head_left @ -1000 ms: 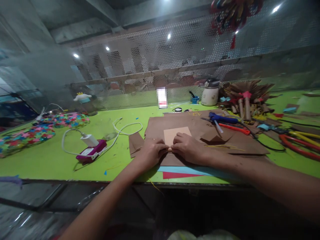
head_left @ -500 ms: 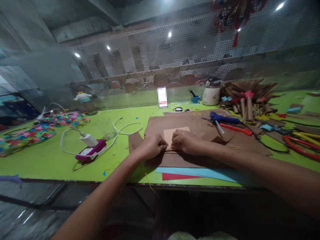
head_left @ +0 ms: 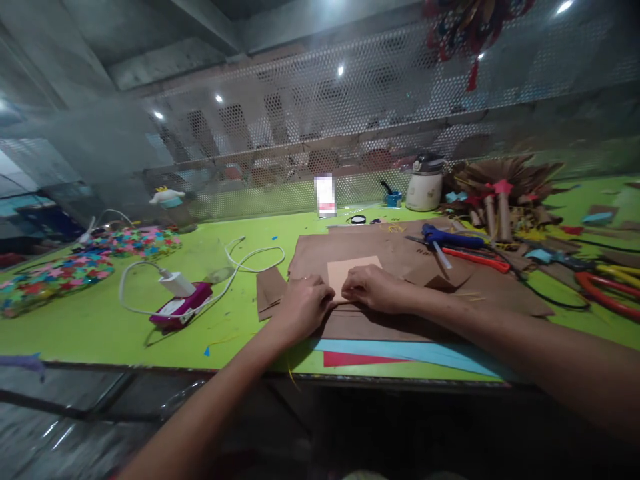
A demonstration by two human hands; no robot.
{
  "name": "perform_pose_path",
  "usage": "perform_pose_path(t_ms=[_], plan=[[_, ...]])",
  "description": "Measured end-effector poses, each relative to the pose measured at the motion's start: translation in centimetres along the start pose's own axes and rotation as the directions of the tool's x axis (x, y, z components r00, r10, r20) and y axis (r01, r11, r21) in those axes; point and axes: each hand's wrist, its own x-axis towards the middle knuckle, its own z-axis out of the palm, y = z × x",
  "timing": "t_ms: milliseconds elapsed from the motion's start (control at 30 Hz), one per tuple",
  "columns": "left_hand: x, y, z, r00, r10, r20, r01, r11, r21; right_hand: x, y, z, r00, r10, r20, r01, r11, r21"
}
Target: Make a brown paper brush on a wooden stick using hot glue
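Observation:
A small tan sheet of paper [head_left: 343, 272] lies on a larger stack of brown paper [head_left: 313, 257]. My left hand [head_left: 306, 303] pinches the tan sheet's near left edge with bent fingers. At its near right side my right hand [head_left: 371, 288] grips the same edge, fingers curled and close to the left ones. The near edge looks slightly turned up between the hands; my fingers hide most of it. Beneath the brown stack, blue paper [head_left: 415, 352] and red paper [head_left: 350, 359] stick out toward the table's front edge.
On the right lie a blue glue gun [head_left: 453, 237], orange-handled scissors [head_left: 477, 259] and red-handled pliers [head_left: 600, 293]. A purple power strip [head_left: 183, 307] with a white cable is on the left. A phone [head_left: 325, 195] and a white jug [head_left: 424, 187] stand at the back.
Both hands have shifted slightly nearer along the tan sheet's near edge and keep their pinch. The view has moved a little.

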Motion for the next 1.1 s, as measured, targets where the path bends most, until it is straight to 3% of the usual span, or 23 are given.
perform_pose_path(t_ms=[200, 467, 900, 1000, 1100], plan=[[0.3, -0.3, 0.3, 1.0, 0.021, 0.006, -0.021, 0.997, 0.071, -1.6, 0.5, -0.8, 0.999, -0.049, -0.009, 0.049, 0.999, -0.012], [0.1, -0.5, 0.4, 1.0, 0.002, -0.025, -0.002, 1.0, 0.012, -2.2, 1.5, -0.9, 0.997, -0.081, 0.013, 0.082, 0.995, -0.049], [1.6, -1.4, -0.9, 0.978, -0.03, 0.207, 0.051, 0.994, -0.099, -2.0, 2.0, -1.4, 0.994, -0.073, 0.076, 0.073, 0.997, 0.005], [1.4, -1.3, -0.8, 0.986, -0.034, 0.163, 0.047, 0.995, -0.082, -2.1, 2.1, -1.2, 0.995, -0.065, 0.08, 0.067, 0.998, -0.022], [0.8, -1.1, -0.3, 0.999, -0.035, 0.037, 0.038, 0.997, -0.067, -2.2, 2.0, -1.2, 0.994, -0.065, 0.09, 0.071, 0.995, -0.066]])
